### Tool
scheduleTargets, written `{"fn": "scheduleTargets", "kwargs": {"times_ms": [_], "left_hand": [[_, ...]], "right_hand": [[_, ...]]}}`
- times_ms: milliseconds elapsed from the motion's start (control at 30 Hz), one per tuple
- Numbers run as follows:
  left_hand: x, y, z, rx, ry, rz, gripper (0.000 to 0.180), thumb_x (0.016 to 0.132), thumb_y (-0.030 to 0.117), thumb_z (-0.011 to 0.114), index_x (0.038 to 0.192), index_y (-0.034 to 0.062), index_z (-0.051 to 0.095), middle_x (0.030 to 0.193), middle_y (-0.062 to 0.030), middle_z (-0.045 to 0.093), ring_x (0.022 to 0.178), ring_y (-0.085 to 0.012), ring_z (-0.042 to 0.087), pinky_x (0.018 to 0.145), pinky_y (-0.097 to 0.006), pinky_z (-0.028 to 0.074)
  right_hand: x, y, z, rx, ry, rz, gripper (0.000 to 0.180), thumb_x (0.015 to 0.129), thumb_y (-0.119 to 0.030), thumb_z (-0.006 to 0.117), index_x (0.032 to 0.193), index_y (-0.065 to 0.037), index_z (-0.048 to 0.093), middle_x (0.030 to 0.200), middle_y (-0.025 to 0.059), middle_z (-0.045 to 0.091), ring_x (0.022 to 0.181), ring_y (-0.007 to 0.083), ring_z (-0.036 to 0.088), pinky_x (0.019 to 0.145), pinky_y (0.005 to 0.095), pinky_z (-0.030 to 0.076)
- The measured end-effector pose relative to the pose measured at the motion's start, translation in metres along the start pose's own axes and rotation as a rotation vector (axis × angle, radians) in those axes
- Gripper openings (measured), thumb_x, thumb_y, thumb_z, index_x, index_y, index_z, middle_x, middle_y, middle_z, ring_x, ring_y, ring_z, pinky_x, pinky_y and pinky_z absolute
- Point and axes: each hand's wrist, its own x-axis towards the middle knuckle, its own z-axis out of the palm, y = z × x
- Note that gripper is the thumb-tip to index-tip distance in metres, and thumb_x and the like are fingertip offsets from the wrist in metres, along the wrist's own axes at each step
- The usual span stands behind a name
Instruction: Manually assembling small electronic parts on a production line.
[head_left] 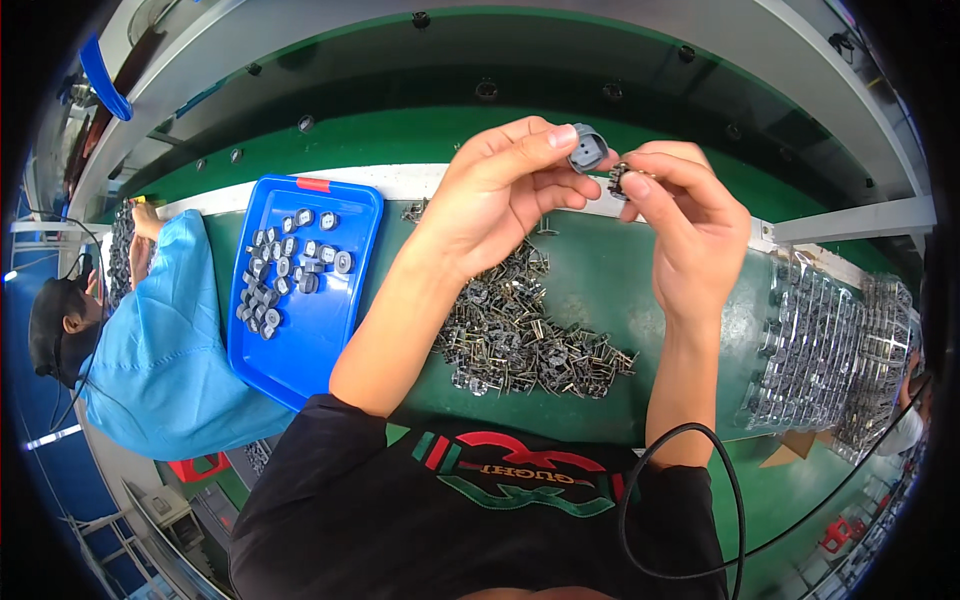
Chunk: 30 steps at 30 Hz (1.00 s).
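Observation:
My left hand (505, 180) pinches a small round grey plastic housing (588, 150) between thumb and fingers, its face with small holes turned toward me. Close by on the right, my right hand (690, 220) grips a small part with metal pins (619, 181). The two pieces are held up above the table, near each other but apart. Beneath and between my forearms lies a loose pile of metal-pinned parts (520, 330). To the left of my left forearm stands a blue tray (330, 350) with many grey round pieces (285, 266) in it.
Stacked clear plastic trays (810, 340) filled with parts stand at the right of the green table (690, 390). A white rail (410, 182) runs along the far side. At left sits a co-worker in a blue top (170, 350). A black cable (740, 500) loops by my right arm.

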Motion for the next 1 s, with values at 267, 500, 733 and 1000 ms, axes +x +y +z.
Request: {"fn": "scheduleTargets", "kwargs": {"times_ms": [267, 500, 733, 1000], "left_hand": [[-0.007, -0.013, 0.018, -0.327, -0.154, -0.023, 0.013, 0.098, 0.014, 0.059, 0.096, 0.0015, 0.062, 0.103, -0.0133, 0.068, 0.093, -0.0193, 0.068, 0.085, -0.029, 0.058], [-0.015, -0.014, 0.034, -0.334, -0.133, -0.042, 0.006, 0.096, 0.009, 0.061, 0.097, 0.003, 0.061, 0.102, -0.0117, 0.068, 0.095, -0.0211, 0.068, 0.086, -0.03, 0.059], [-0.018, -0.013, 0.036, -0.279, -0.096, -0.039, 0.007, 0.096, 0.009, 0.062, 0.097, 0.0026, 0.061, 0.101, -0.0117, 0.068, 0.089, -0.0188, 0.069, 0.082, -0.029, 0.059], [0.001, -0.011, 0.029, 0.272, 0.101, 0.074, 0.026, 0.092, 0.004, 0.064, 0.116, -0.003, 0.058, 0.099, -0.0154, 0.07, 0.087, -0.0213, 0.071, 0.08, -0.031, 0.06]], "right_hand": [[-0.006, -0.019, 0.011, -0.449, 0.132, -0.473, 0.019, 0.075, 0.008, 0.076, 0.092, 0.003, 0.071, 0.086, 0.0103, 0.066, 0.074, 0.0154, 0.062, 0.055, 0.0238, 0.05], [-0.013, -0.035, 0.014, -0.661, 0.139, -0.526, 0.02, 0.072, 0.01, 0.076, 0.089, 0.002, 0.07, 0.083, 0.0096, 0.064, 0.071, 0.0163, 0.061, 0.054, 0.0253, 0.049], [-0.013, -0.029, 0.016, -0.784, 0.159, -0.591, 0.02, 0.072, 0.009, 0.077, 0.089, 0.001, 0.071, 0.083, 0.0093, 0.062, 0.069, 0.0173, 0.062, 0.055, 0.0272, 0.05], [0.002, 0.006, 0.001, -0.801, 0.024, -0.544, 0.029, 0.082, 0.005, 0.066, 0.107, -0.006, 0.072, 0.088, 0.006, 0.061, 0.067, 0.0164, 0.063, 0.058, 0.0283, 0.05]]}}
